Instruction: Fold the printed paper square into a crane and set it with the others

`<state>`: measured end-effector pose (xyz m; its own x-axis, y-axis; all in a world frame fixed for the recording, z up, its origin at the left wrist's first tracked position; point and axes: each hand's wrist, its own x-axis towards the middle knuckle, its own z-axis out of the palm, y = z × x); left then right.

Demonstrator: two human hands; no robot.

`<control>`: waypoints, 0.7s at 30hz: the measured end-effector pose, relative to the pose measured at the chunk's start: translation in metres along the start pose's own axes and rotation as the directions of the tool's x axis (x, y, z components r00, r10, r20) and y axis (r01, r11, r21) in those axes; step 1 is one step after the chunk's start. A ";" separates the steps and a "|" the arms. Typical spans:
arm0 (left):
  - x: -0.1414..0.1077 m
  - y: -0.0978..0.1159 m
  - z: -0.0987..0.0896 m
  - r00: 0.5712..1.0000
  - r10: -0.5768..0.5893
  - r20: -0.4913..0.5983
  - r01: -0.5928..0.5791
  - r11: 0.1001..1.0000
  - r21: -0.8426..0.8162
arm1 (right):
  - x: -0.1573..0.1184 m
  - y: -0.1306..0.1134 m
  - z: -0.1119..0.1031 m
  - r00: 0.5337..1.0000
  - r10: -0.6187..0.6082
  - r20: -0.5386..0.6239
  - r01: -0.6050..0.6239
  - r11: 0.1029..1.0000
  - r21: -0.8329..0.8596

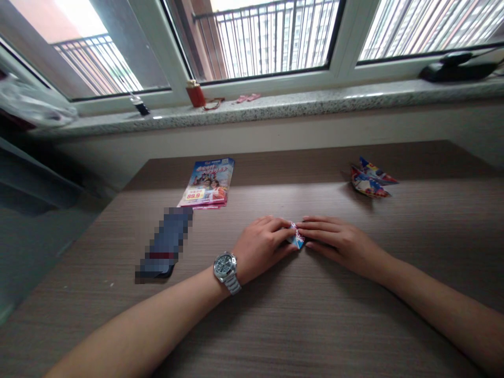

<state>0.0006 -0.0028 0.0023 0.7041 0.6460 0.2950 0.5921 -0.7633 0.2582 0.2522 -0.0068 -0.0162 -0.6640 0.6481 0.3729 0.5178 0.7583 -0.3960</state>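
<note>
Near the middle of the brown table (315,336), a small folded piece of printed paper (298,240) lies between my hands, blue, white and pink. My left hand (264,245), below a wrist with a silver watch (226,265), has its fingers closed on the paper's left part and hides some of it. From the other side my right hand (342,241) lies flat, fingers stretched out, fingertips touching the paper's right edge. Only a small triangular part of the paper shows between them.
A stack of printed flyers (208,181) lies at the back left, with a dark, pixelated flat object (167,244) nearer. At the back right sits a folded colourful paper shape (372,179). The stone sill (307,107) behind holds a red bottle (196,94) and small items.
</note>
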 end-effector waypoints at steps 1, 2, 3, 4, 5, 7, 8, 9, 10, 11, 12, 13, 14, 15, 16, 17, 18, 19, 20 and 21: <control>0.000 0.000 0.000 1.000 0.004 -0.003 -0.004 1.000 0.004 | 0.000 0.000 0.000 1.000 0.002 0.004 -0.002 1.000 0.006; 0.000 -0.001 0.000 1.000 0.007 -0.008 -0.007 1.000 0.007 | 0.000 0.000 0.000 1.000 0.003 0.005 -0.003 1.000 0.012; 0.000 -0.001 0.000 1.000 0.009 -0.012 -0.009 1.000 0.010 | 0.000 0.000 0.000 1.000 0.002 0.004 -0.002 1.000 0.018; 0.000 -0.001 0.001 1.000 0.010 -0.015 -0.010 1.000 0.011 | 0.000 0.000 0.000 1.000 -0.001 0.001 0.000 1.000 0.023; 0.000 -0.001 0.001 1.000 0.012 -0.018 -0.011 1.000 0.009 | 0.000 0.000 0.000 1.000 -0.001 -0.004 0.002 1.000 0.027; 0.000 -0.001 0.001 1.000 0.017 -0.023 -0.017 1.000 0.000 | 0.000 0.000 0.000 1.000 0.001 -0.010 0.000 0.999 0.033; 0.000 -0.001 0.001 1.000 0.020 -0.024 -0.020 1.000 -0.002 | 0.000 0.000 0.000 1.000 0.004 -0.014 -0.003 0.999 0.036; 0.000 -0.001 0.001 0.999 0.023 -0.024 -0.024 1.000 -0.004 | 0.000 -0.001 0.000 1.000 0.007 -0.016 -0.006 0.999 0.040; 0.000 -0.001 0.001 0.999 0.027 -0.025 -0.027 1.000 -0.003 | 0.000 -0.001 -0.001 1.000 0.007 -0.018 -0.006 0.999 0.045; 0.000 -0.001 0.000 0.999 0.030 -0.025 -0.030 1.000 -0.001 | 0.001 -0.001 -0.001 1.000 0.006 -0.020 -0.006 0.999 0.049; 0.001 -0.001 0.000 0.999 0.034 -0.026 -0.034 0.999 0.001 | 0.001 -0.002 -0.001 1.000 0.006 -0.023 -0.005 0.999 0.050; 0.001 -0.001 0.000 0.999 0.037 -0.025 -0.037 0.999 0.002 | 0.001 -0.002 -0.001 1.000 0.007 -0.025 -0.006 0.999 0.051; 0.001 -0.001 -0.001 0.999 0.040 -0.024 -0.040 0.999 0.002 | 0.002 -0.003 -0.001 1.000 0.008 -0.026 -0.006 0.999 0.050; 0.001 0.000 -0.001 0.999 0.041 -0.023 -0.041 0.999 0.002 | 0.002 -0.003 -0.002 1.000 0.009 -0.027 -0.007 0.999 0.050; 0.001 0.000 -0.001 0.999 0.039 -0.021 -0.039 0.999 0.004 | 0.002 -0.003 -0.002 1.000 0.009 -0.030 -0.008 0.999 0.050; 0.001 0.000 -0.001 0.999 0.036 -0.019 -0.036 0.999 0.005 | 0.002 -0.004 -0.002 0.999 0.009 -0.032 -0.007 0.999 0.050; 0.001 0.001 -0.001 0.999 0.032 -0.017 -0.032 0.999 0.005 | 0.002 -0.004 -0.002 0.999 0.008 -0.033 -0.006 0.999 0.050; 0.001 0.001 -0.001 0.999 0.030 -0.014 -0.029 1.000 0.005 | 0.002 -0.004 -0.002 0.999 0.007 -0.032 -0.006 0.999 0.050; 0.001 0.001 -0.001 1.000 0.029 -0.011 -0.028 1.000 0.004 | 0.002 -0.004 -0.003 0.999 0.007 -0.032 -0.006 0.999 0.048; 0.001 0.001 -0.001 1.000 0.030 -0.008 -0.030 1.000 0.002 | 0.002 -0.004 -0.003 1.000 0.007 -0.030 -0.006 0.999 0.045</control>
<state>0.0016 -0.0033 0.0036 0.7183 0.6230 0.3098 0.5719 -0.7822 0.2472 0.2505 -0.0082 -0.0113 -0.6436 0.6553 0.3954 0.4967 0.7507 -0.4357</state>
